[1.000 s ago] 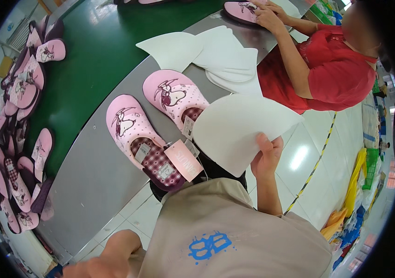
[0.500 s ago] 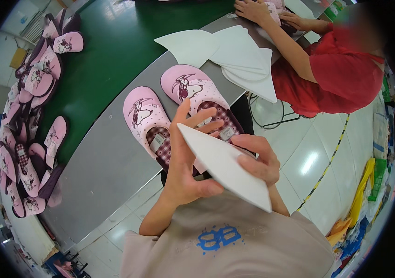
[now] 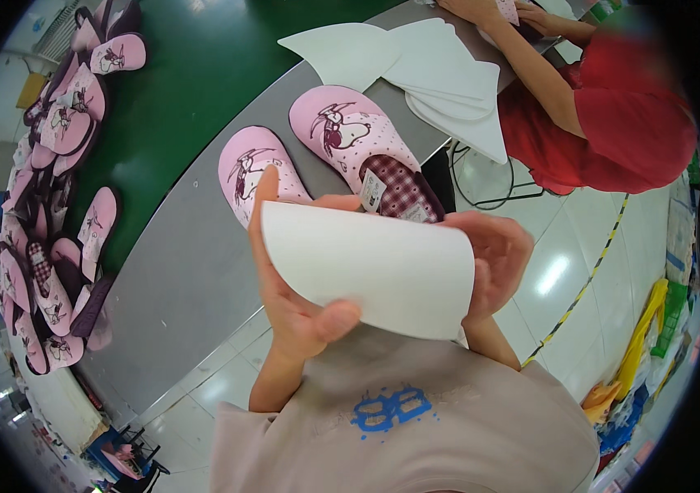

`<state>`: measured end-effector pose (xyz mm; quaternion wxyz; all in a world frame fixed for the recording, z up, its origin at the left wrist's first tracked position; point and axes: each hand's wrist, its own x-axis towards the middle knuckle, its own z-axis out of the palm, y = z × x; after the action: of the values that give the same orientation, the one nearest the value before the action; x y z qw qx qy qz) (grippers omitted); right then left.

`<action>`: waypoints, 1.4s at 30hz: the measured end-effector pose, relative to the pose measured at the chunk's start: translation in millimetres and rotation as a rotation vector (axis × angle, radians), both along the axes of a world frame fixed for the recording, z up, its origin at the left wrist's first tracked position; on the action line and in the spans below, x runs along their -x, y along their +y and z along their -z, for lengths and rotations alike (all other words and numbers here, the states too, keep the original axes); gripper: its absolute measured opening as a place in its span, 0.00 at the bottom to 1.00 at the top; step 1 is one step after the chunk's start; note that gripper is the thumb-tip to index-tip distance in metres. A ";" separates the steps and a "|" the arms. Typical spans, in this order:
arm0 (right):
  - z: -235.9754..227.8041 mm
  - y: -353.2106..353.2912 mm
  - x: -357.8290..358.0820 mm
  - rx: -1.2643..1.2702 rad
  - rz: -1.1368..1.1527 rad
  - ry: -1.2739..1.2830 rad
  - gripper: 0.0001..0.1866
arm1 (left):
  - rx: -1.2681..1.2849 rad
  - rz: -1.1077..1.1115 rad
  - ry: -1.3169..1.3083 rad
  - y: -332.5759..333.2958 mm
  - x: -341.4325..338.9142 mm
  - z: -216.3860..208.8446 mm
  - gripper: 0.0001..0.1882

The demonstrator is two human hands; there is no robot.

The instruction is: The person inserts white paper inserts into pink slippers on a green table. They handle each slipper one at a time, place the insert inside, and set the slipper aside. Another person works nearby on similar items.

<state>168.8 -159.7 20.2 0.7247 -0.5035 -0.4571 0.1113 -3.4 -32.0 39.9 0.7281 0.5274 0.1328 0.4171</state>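
A white curved sheet (image 3: 370, 267), thin and smooth, is held up between my two hands and bends outward along its length. My left hand (image 3: 288, 316) grips its left end, thumb on the near face and fingers behind. At the right end my right hand (image 3: 498, 259) curls around the edge, part of its fingers hidden by the sheet. Just beyond lie two pink slippers with a printed cartoon dog, the left slipper (image 3: 255, 164) partly covered by my left hand and the sheet, the right slipper (image 3: 354, 131) showing its checked lining and a label.
Several white shaped sheets (image 3: 449, 78) lie overlapped on the grey table edge (image 3: 173, 287). A green belt (image 3: 194, 90) runs beyond it, with a heap of pink slippers (image 3: 58, 279) along the left. A co-worker in a red shirt (image 3: 629, 123) works at the upper right.
The white sheet has turned from a steep slant to nearly level, its broad face toward me and bowed. My right hand has shifted to its right end. The view has shifted slightly.
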 end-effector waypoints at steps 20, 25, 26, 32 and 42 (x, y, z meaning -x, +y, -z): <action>3.9 -30.2 -36.7 0.369 0.000 -0.001 0.26 | -0.824 -0.224 0.625 19.3 -20.3 -5.1 0.19; -4.8 -31.4 -40.8 0.502 0.092 -0.105 0.19 | -1.114 -0.244 0.869 9.7 -43.6 11.0 0.25; -5.2 -31.0 -41.2 0.512 0.109 -0.130 0.18 | -1.141 -0.260 0.901 9.4 -45.6 16.9 0.26; -11.9 -18.1 -36.5 0.550 0.211 -0.245 0.17 | -0.972 -0.313 0.662 9.3 -37.0 23.0 0.20; -6.6 15.5 -53.4 0.470 0.206 -0.369 0.20 | -0.761 -0.461 0.494 13.4 2.7 -3.3 0.22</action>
<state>222.1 -144.2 26.8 0.5007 -0.7125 -0.4894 0.0468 -6.2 -18.6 43.2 0.3203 0.7952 0.2524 0.4487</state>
